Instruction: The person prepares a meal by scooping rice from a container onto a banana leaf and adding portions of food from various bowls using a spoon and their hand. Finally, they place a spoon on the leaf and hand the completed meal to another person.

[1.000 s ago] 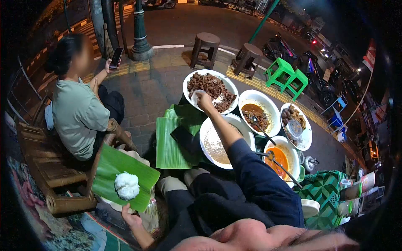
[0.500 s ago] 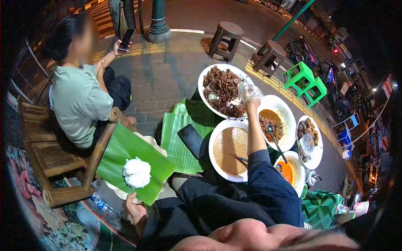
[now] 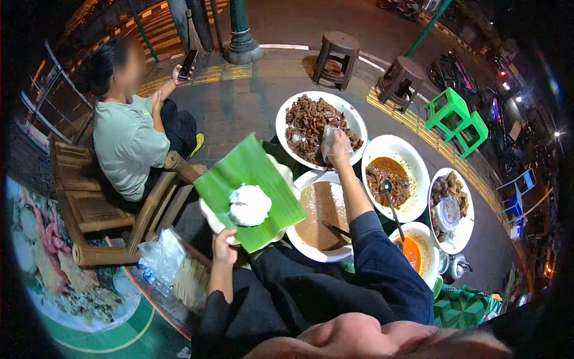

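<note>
My left hand (image 3: 225, 250) grips the near edge of a pale plate with a wavy rim (image 3: 211, 220). On it lies a green banana leaf (image 3: 275, 200) with a mound of white rice (image 3: 250, 205) on top. My right hand (image 3: 338, 145), in a clear plastic glove, reaches into the right side of a wide white bowl (image 3: 360, 122). Brown shredded food (image 3: 315, 119) fills that bowl, with a whitish patch at its left. The glove and the food hide my right fingertips, so their grip cannot be made out.
Close by stand a bowl of tan sauce (image 3: 320, 209), a bowl of reddish-brown stew (image 3: 382, 179), an orange-sauce bowl (image 3: 412, 251) and a bowl of mixed pieces (image 3: 463, 206). At left a person (image 3: 128, 143) sits holding a phone (image 3: 188, 64). Stools (image 3: 338, 57) stand beyond.
My left hand has brought the plate with the leaf and rice rightward and up, over the phone and other leaves. My right hand has moved left, further into the brown food. The view has shifted.
</note>
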A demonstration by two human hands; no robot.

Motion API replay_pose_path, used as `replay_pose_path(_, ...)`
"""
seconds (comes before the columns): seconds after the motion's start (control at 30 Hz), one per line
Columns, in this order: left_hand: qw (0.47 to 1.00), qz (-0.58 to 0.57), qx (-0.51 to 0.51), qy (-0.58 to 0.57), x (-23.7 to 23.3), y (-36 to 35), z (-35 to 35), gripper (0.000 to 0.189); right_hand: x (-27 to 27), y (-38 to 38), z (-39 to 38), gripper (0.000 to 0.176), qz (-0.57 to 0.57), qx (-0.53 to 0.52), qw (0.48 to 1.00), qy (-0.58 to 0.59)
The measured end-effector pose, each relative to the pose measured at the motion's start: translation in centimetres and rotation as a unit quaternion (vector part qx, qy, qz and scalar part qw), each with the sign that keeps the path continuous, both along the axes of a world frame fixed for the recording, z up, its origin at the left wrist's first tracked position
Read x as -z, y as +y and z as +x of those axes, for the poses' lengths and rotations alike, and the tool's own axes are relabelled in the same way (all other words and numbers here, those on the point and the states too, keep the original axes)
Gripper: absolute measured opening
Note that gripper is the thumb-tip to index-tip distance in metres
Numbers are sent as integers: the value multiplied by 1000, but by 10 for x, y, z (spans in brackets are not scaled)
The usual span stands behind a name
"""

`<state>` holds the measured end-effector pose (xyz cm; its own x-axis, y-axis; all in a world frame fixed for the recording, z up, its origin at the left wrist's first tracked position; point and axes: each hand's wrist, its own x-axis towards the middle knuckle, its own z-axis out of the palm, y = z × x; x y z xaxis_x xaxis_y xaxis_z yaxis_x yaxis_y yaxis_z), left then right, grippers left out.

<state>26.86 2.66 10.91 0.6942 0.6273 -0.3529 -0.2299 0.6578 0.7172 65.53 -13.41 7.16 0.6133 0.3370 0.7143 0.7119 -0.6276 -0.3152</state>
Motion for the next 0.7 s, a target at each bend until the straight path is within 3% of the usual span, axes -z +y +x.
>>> replay_pose_path(0.07,999,-22,39,-10,17,-14,15,35,11,-9,7,24,-11,-37,999,-22)
replay_pose_path(0.17,998,-31,58,-16,29,-39,41,36,13,-20,1,18,-93,-47,994,36)
replay_pose_path(0.2,998,-23,56,-10,29,-47,48,37,30,-23,16,21,148,-187,945,225)
replay_pose_path(0.27,996,-20,87,-10,37,-55,59,39,22,-29,18,28,99,-156,981,65)
replay_pose_path(0.3,995,-22,91,-20,39,-61,64,39,73,-33,65,28,227,-134,849,458)
replay_pose_path(0.33,994,-21,100,-33,36,-65,69,40,-12,-39,17,20,5,13,916,401)
replay_pose_path(0.37,993,-22,108,-31,36,-68,71,40,19,-43,42,16,170,-101,849,489)
replay_pose_path(0.4,992,-21,118,-29,39,-70,75,40,45,-49,66,14,329,-207,738,551)
replay_pose_path(0.47,993,-11,108,-39,45,-73,81,40,6,-64,58,23,234,-164,725,627)
replay_pose_path(0.5,993,-4,108,-39,50,-74,83,40,-32,-65,34,24,266,-164,694,648)
replay_pose_path(0.53,993,2,108,-38,54,-75,84,40,-65,-62,16,24,267,-164,694,648)
replay_pose_path(0.6,994,8,108,-30,53,-77,87,39,-102,-56,-12,20,80,-266,747,604)
replay_pose_path(0.67,995,11,101,-1,44,-80,90,38,-92,-45,-30,22,-69,-249,877,406)
replay_pose_path(0.7,995,7,103,5,46,-80,90,37,-92,-36,-44,22,-66,-242,879,405)
